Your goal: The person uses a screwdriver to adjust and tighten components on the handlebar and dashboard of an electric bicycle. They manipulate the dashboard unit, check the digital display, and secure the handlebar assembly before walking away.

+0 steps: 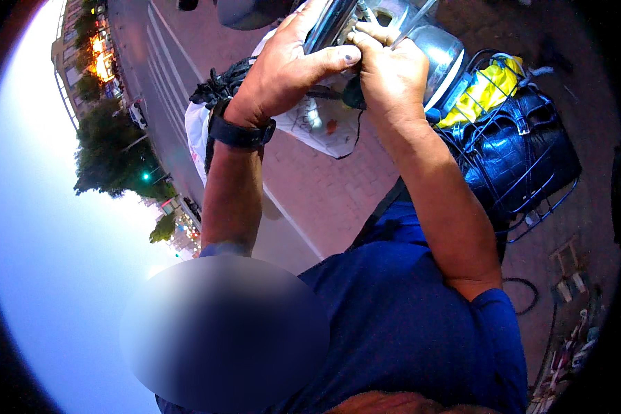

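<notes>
Light falls strongly on the metal assembly (383, 16) at the top centre of the frame, and it is there that you work with both bare hands. Your left hand (286, 69) lies along a dark tube (332, 25), with the thumb stretched toward the right hand; its fingers go out at the upper edge, so I cannot tell if this grip is closed around the tube. Your right hand (393, 74) has its fingers bent in beside the opening, but I cannot tell whether they grip a small part there. A thin rod (415, 23) slants down to its knuckles; whether you hold it or only touch it is not clear.

To do this step well, I think you should let the left hand steady the tube while only the right fingertips do the fine movement. Press gently and in line with the part, because a sideways push could make the fingers slip. Mind the rounded shiny housing (443, 52) just beside your right hand; the knuckles may scrape on it. Give also some room to the yellow bundle (486, 90) and the black bag (524, 141) at the right of the frame.
</notes>
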The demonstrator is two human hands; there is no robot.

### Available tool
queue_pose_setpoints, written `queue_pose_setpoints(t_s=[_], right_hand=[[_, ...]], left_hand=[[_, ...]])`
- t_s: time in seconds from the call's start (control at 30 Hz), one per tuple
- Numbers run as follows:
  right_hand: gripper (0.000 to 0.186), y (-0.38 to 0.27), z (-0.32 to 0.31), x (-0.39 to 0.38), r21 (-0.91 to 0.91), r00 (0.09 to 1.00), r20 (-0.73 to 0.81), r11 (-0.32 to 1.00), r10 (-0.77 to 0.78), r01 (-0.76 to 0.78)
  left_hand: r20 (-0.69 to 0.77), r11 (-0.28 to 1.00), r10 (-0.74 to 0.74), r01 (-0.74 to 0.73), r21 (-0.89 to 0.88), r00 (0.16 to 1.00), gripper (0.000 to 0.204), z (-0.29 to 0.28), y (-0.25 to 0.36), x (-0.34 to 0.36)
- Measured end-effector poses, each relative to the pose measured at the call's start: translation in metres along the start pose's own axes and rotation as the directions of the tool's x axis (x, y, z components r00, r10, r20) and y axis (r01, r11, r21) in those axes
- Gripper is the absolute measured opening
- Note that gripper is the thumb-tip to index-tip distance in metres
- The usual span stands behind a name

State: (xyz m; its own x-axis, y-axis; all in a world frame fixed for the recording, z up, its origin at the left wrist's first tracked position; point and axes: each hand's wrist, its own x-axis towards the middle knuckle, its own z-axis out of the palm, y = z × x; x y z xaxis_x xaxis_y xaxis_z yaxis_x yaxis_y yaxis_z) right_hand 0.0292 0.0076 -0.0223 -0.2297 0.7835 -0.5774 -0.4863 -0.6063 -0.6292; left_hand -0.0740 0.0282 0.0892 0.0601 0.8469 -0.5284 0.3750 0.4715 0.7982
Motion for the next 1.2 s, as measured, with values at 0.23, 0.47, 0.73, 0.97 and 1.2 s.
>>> queue_pose_setpoints(t_s=[0.23,0.47,0.73,0.97,1.2], right_hand=[[0.015,-0.001,0.006,-0.003,0.068,0.994,-0.062,0.993,-0.093,0.097],[0.016,0.006,0.001,0.000,-0.049,0.981,-0.045,0.982,-0.186,0.184],[0.019,0.000,-0.004,0.000,-0.156,0.966,0.016,0.953,-0.259,0.259],[0.014,-0.008,-0.008,0.010,-0.242,0.955,0.061,0.924,-0.290,0.296],[0.014,-0.023,-0.023,0.009,-0.286,0.952,0.152,0.910,-0.267,0.301]], left_hand=[[0.048,0.999,0.040,-0.039,-0.025,0.998,0.086,-0.004,0.002,-0.001],[0.034,0.998,-0.012,0.014,-0.066,0.999,0.082,-0.001,0.011,-0.008],[0.037,0.998,-0.052,0.053,-0.030,0.998,0.076,-0.009,0.003,-0.008],[0.071,0.968,-0.133,0.145,-0.207,0.989,0.057,-0.013,0.003,-0.003],[-0.012,0.952,-0.241,0.234,-0.197,0.970,0.058,-0.011,0.015,-0.011]])
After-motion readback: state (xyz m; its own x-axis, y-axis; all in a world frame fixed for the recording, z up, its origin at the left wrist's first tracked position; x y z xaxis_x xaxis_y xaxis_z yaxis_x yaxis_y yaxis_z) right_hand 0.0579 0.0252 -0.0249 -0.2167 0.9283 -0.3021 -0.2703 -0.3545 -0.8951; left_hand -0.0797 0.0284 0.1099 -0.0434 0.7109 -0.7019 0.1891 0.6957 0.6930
